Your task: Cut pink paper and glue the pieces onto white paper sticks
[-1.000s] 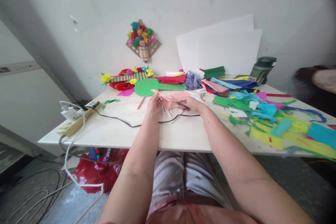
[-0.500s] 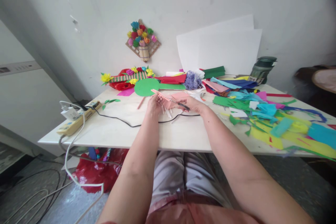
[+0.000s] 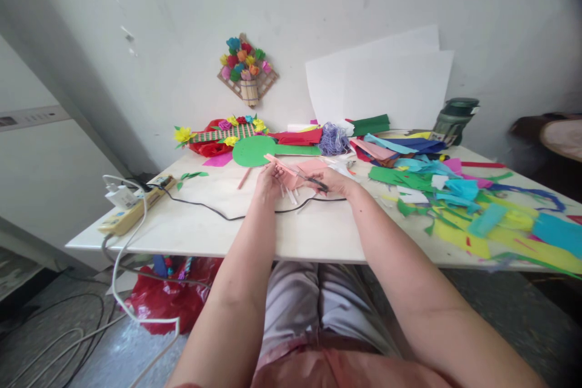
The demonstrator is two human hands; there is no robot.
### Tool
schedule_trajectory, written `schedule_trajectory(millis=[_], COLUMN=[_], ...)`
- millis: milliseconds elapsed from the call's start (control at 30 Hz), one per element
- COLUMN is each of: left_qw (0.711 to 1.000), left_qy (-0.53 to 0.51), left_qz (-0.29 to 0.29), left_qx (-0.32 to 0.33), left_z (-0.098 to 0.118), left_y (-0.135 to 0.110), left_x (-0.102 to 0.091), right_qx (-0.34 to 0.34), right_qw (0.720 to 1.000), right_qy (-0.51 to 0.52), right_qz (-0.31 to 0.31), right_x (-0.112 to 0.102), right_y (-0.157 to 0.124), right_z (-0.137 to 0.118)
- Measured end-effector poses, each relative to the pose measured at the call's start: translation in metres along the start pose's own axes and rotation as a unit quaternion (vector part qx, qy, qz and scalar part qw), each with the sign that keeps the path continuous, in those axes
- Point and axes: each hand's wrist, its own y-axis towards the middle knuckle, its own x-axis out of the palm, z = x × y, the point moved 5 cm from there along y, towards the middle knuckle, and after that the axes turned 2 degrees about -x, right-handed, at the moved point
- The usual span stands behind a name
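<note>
My left hand (image 3: 270, 180) is closed on a piece of pink paper (image 3: 290, 175), which slants down to the right from its fingertips. My right hand (image 3: 334, 183) grips dark-handled scissors (image 3: 317, 183); their blades point left and lie along the paper. Whether the blades are parted is too small to tell. Beneath the hands lie several thin white strips (image 3: 291, 195) on the table. Another flat pink sheet (image 3: 312, 165) rests just behind the scissors. Beyond my left hand is a green round-ended board (image 3: 254, 151) with a long handle.
Coloured paper scraps (image 3: 454, 194) cover the right side of the table (image 3: 182, 236). A black cable (image 3: 213, 212) crosses in front of the hands to a power strip (image 3: 131, 209) at left. Purple yarn (image 3: 335, 139) and a dark green bottle (image 3: 456, 120) stand at the back.
Both hands stay almost where they were. The pink paper and my left fingertips have shifted very slightly, with the scissors still along the paper.
</note>
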Motion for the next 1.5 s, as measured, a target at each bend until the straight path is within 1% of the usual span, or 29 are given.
schedule_trajectory(millis=[167, 300, 400, 533, 667, 833, 1000, 1267, 1500], left_qw=[1.000, 1.000, 1.000, 1.000, 1.000, 1.000, 1.000, 1.000, 1.000], left_qy=[0.001, -0.008, -0.011, -0.012, -0.009, -0.008, -0.005, 0.000, -0.020], left_qz=[-0.010, -0.009, -0.012, 0.000, -0.001, -0.005, -0.002, -0.012, -0.010], left_qx=[0.002, -0.006, -0.008, -0.010, -0.006, -0.003, -0.003, 0.001, -0.006], left_z=[0.000, -0.001, -0.001, 0.000, 0.001, 0.002, 0.002, 0.001, 0.002], left_y=[0.000, 0.001, 0.000, -0.001, -0.003, -0.003, -0.003, 0.002, 0.007], left_x=[0.001, 0.000, 0.000, 0.000, 0.002, 0.002, 0.001, -0.001, -0.007], right_qx=[-0.007, -0.013, -0.013, -0.024, -0.034, -0.035, -0.046, -0.041, -0.023], right_qw=[1.000, 1.000, 1.000, 0.999, 0.999, 0.999, 0.999, 0.999, 1.000], right_qy=[0.003, 0.016, 0.019, 0.026, 0.031, 0.032, 0.023, 0.006, 0.008], right_qz=[0.006, -0.011, -0.011, -0.009, -0.014, -0.006, -0.011, -0.011, -0.010], right_x=[-0.001, 0.000, 0.000, 0.000, 0.001, 0.000, 0.000, -0.002, -0.002], right_y=[0.001, 0.002, 0.003, 0.001, -0.001, 0.001, 0.003, 0.005, 0.000], right_z=[0.002, 0.003, 0.003, 0.000, -0.003, 0.000, 0.002, 0.006, 0.003])
